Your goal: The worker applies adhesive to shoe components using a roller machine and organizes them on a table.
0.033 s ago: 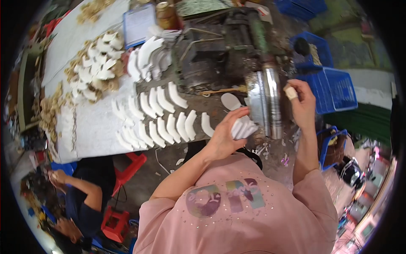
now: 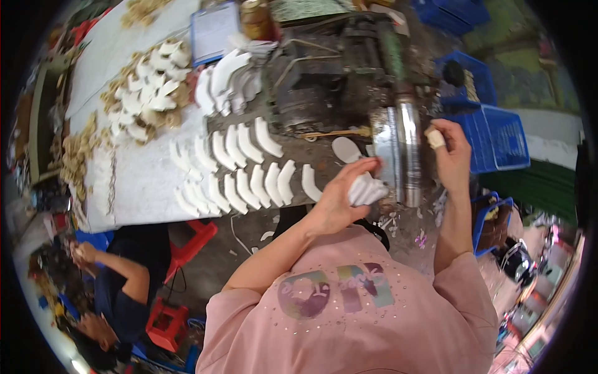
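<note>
My left hand (image 2: 341, 201) is closed around a small stack of white curved pieces (image 2: 367, 190), just left of the shiny metal rollers (image 2: 408, 156) of a machine. My right hand (image 2: 453, 153) is raised at the far side of the rollers, with fingers bent in toward the thumb. A cream-coloured cover or small piece (image 2: 435, 139) shows at its thumb; whether anything is pinched there is hidden. On the table to the left, similar white curved strips (image 2: 256, 186) lie in two rows, and one single strip (image 2: 310, 182) lies close to my left wrist.
Piles of white pieces (image 2: 149, 87) and a thicker stack (image 2: 230, 81) cover the table's far left. A dark machine body (image 2: 311, 81) stands beyond the rollers. Blue baskets (image 2: 498, 140) stand at right. A person in dark clothing (image 2: 134, 280) sits at lower left near red stools (image 2: 167, 324).
The table and machine have shifted slightly rightward in the picture. Both hands keep nearly the same pose, the left still around the white stack.
</note>
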### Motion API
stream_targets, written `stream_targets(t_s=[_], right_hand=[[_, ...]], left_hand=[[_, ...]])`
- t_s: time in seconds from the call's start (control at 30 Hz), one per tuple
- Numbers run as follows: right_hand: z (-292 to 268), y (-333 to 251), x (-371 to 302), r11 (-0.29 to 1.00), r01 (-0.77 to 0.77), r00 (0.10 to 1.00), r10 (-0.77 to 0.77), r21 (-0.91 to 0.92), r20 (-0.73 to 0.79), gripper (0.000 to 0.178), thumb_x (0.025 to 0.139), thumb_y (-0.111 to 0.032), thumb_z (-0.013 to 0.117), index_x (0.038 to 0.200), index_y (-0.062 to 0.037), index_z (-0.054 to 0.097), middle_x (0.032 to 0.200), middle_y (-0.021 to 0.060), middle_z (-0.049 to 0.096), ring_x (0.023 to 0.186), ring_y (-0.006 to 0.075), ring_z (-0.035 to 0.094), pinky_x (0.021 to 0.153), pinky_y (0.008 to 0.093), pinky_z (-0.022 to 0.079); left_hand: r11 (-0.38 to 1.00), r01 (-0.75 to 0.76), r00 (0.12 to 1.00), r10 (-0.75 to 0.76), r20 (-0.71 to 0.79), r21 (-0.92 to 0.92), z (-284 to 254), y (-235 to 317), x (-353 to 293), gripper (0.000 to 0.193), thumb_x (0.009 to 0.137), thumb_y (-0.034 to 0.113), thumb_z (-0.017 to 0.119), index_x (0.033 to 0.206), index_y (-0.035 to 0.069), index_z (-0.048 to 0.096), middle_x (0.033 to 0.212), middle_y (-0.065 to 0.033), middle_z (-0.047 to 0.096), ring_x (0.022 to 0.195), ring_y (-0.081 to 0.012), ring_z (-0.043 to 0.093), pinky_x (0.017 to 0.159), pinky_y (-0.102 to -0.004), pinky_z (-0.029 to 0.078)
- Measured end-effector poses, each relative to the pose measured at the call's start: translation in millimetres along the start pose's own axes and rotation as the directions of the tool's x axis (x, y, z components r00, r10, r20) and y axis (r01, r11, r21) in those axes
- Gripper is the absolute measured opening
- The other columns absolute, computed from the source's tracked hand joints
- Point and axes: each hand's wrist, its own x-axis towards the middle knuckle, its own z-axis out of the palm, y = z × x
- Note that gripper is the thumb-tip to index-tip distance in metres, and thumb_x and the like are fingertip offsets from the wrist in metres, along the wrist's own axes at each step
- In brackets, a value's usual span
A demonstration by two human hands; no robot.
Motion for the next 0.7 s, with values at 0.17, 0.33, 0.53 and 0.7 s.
stream_targets(t_s=[0.17, 0.33, 0.53, 0.7], right_hand=[[5, -6, 8, 0.999, 0.003, 0.999, -0.004, 0.033, 0.034, 0.019, 0.087, -0.003, 0.057, 0.106, -0.0012, 0.057, 0.090, 0.0036, 0.060, 0.084, 0.0098, 0.056, 0.076, 0.0230, 0.044], [14, -14, 13, 0.998, 0.021, 0.998, -0.023, 0.052, 0.056, 0.020, 0.086, -0.001, 0.056, 0.106, -0.0016, 0.057, 0.093, 0.0041, 0.059, 0.086, 0.0102, 0.056, 0.078, 0.0229, 0.044], [9, -8, 14, 1.000, 0.018, 1.000, -0.018, 0.020, 0.021, 0.019, 0.087, -0.002, 0.055, 0.107, -0.0017, 0.057, 0.092, 0.0041, 0.061, 0.087, 0.0113, 0.058, 0.077, 0.0241, 0.046], [0, 2, 17, 1.000, -0.026, 1.000, 0.026, -0.001, 0.008, 0.022, 0.089, 0.000, 0.051, 0.110, -0.0020, 0.056, 0.094, 0.0053, 0.061, 0.089, 0.0116, 0.057, 0.080, 0.0238, 0.044]], left_hand=[[0.991, -0.044, 0.994, 0.031, 0.101, 0.124, 3, 6, -7, 0.074, 0.063, -0.003, 0.063, 0.133, 0.011, 0.041, 0.137, -0.0145, 0.039, 0.128, -0.0314, 0.037, 0.105, -0.0368, 0.032], [0.990, 0.136, 0.990, -0.137, 0.029, 0.045, -2, 5, -6, 0.072, 0.065, -0.001, 0.064, 0.132, 0.009, 0.041, 0.130, -0.0169, 0.044, 0.121, -0.0325, 0.044, 0.101, -0.0353, 0.036], [0.988, 0.126, 0.974, -0.105, -0.199, 0.094, -38, 8, -22, 0.063, 0.065, -0.001, 0.062, 0.125, 0.006, 0.046, 0.116, -0.0119, 0.049, 0.107, -0.0233, 0.050, 0.094, -0.0298, 0.038], [0.957, 0.289, 0.896, -0.276, -0.349, -0.013, -140, 11, -78, 0.053, 0.067, -0.008, 0.057, 0.118, 0.008, 0.052, 0.091, -0.0005, 0.058, 0.082, -0.0093, 0.054, 0.075, -0.0244, 0.045]])
